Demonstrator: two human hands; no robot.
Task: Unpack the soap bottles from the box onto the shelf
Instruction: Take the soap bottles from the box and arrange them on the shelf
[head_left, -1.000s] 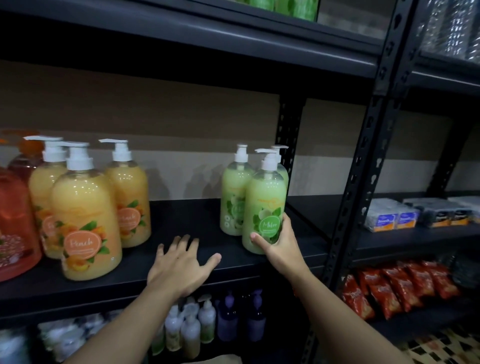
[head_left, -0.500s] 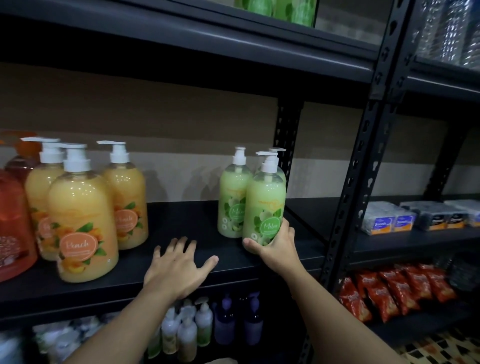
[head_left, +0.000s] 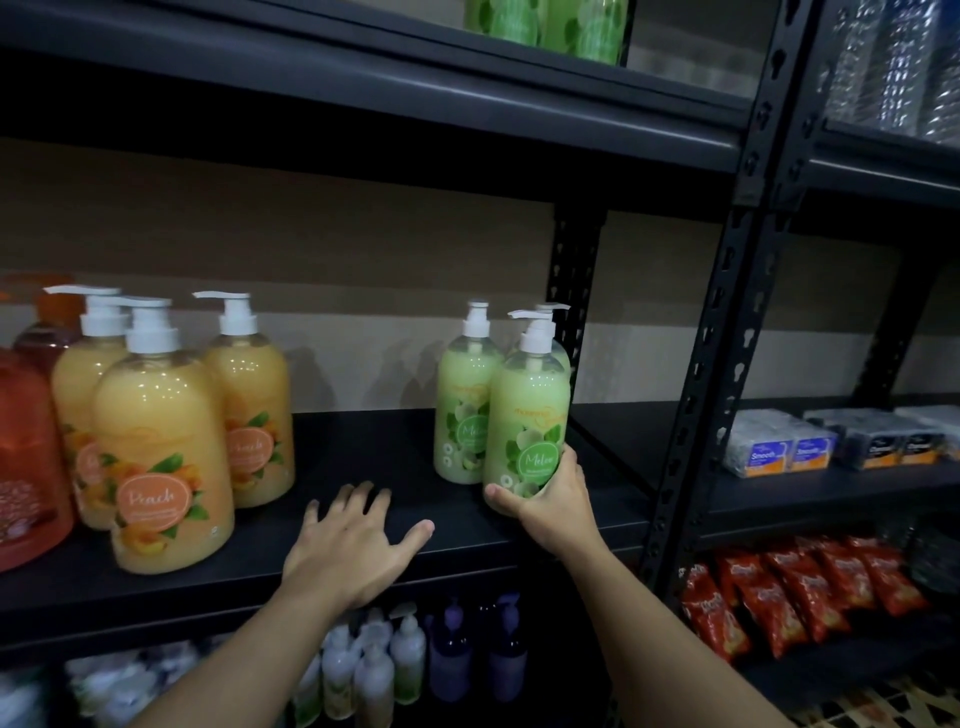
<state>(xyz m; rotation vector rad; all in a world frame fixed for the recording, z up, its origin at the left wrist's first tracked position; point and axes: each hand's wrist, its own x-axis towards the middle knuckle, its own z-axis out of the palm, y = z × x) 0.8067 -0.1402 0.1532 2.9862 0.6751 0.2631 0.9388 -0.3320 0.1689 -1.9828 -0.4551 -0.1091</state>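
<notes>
**A:** At the right end of the black shelf (head_left: 363, 452), the front melon bottle (head_left: 527, 415) stands upright or very nearly so. Its base is hidden behind the right hand (head_left: 550, 501), so I cannot tell whether it is fully set down.

**B:** How is it held?

**A:** Low down. The thumb lies across the front under the label and the fingers curl round the right side.

**B:** What's next to it?

**A:** A second green bottle (head_left: 465, 410) is just beside it, to the left and slightly behind. A third is mostly hidden at the back, close to the perforated post (head_left: 574, 291).

**B:** And the other hand?

**A:** The left hand (head_left: 348, 545) rests flat on the shelf's front edge with its fingers spread and straight, holding nothing. The peach bottles (head_left: 161, 452) stand well apart to its left.

**B:** What could go wrong?

**A:** The bottle looks tall and full, and it sits near the front edge. Let go while it leans or overhangs the lip, it could tip forward off the shelf. Pushed back too hard, it could knock the green neighbours together or against the post, or the pump spouts could snag. The box is out of view, so I cannot say how many bottles are left.
</notes>
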